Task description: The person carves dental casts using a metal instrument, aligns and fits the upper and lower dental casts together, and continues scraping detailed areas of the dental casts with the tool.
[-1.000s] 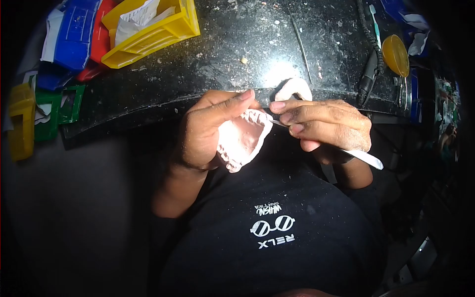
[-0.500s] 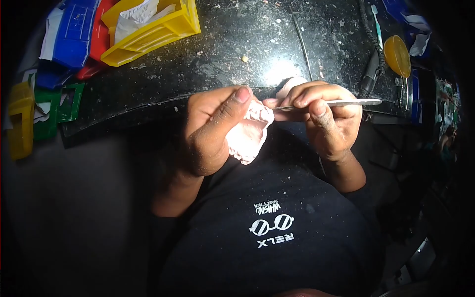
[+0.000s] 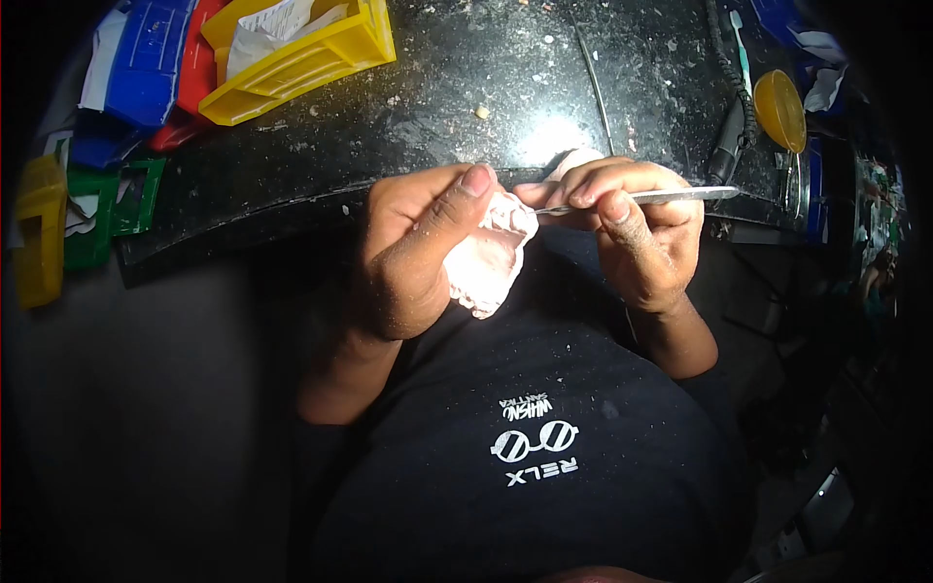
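Observation:
A pale pink dental cast (image 3: 486,257), brightly lit, is gripped by my left hand (image 3: 413,253), its thumb along the upper edge. My right hand (image 3: 646,228) pinches a thin metal tool (image 3: 680,195) between thumb and fingers. The tool's narrow tip meets the cast's upper right edge, by the row of teeth, and its broad flat end points right. Behind my right fingers, a second pale cast (image 3: 573,161) lies on the black table (image 3: 437,107), mostly hidden.
Yellow (image 3: 321,68), red (image 3: 197,78) and blue (image 3: 146,68) bins stand at the upper left, with green (image 3: 92,248) and yellow (image 3: 41,243) ones below. At the right are a toothbrush (image 3: 741,49), an orange cup (image 3: 779,110) and a corded handpiece (image 3: 727,146).
My right hand has turned, swinging the tool's broad end up to nearly level. The cast has tilted and shifted slightly right with my left hand. Both hands keep their hold.

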The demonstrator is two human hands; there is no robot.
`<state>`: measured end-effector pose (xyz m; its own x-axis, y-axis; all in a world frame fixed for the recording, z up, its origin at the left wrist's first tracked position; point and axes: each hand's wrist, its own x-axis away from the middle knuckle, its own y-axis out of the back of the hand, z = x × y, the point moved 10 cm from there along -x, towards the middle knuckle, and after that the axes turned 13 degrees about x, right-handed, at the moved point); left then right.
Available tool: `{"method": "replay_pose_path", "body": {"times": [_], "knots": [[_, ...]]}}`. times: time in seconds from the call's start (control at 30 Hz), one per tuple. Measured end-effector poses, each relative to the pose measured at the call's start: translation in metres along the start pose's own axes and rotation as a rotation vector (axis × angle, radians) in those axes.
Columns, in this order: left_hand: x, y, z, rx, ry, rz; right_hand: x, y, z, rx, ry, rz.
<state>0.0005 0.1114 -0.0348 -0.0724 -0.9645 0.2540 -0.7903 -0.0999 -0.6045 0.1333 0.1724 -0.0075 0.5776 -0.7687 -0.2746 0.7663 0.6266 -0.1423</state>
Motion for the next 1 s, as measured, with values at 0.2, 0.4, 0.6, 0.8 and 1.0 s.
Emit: {"method": "replay_pose_path", "body": {"times": [0.2, 0.4, 0.6, 0.8, 1.0], "knots": [[0.0, -0.003, 0.0, 0.019, -0.068, -0.032, 0.005, 0.0, 0.0, -0.003, 0.017, -0.051], [0.0, -0.001, -0.003, 0.035, -0.164, -0.113, 0.008, 0.001, -0.009, -0.18, -0.074, -0.155], [0.0, 0.0, -0.01, -0.156, -0.281, -0.056, 0.009, 0.003, -0.02, -0.23, -0.204, -0.192], [0.004, -0.002, -0.019, -0.284, -0.389, -0.101, 0.002, 0.001, 0.009, 0.036, 0.042, -0.134], [0.014, -0.011, -0.035, -0.576, -0.64, -0.061, 0.003, 0.003, 0.004, -0.02, -0.069, -0.158]]}}
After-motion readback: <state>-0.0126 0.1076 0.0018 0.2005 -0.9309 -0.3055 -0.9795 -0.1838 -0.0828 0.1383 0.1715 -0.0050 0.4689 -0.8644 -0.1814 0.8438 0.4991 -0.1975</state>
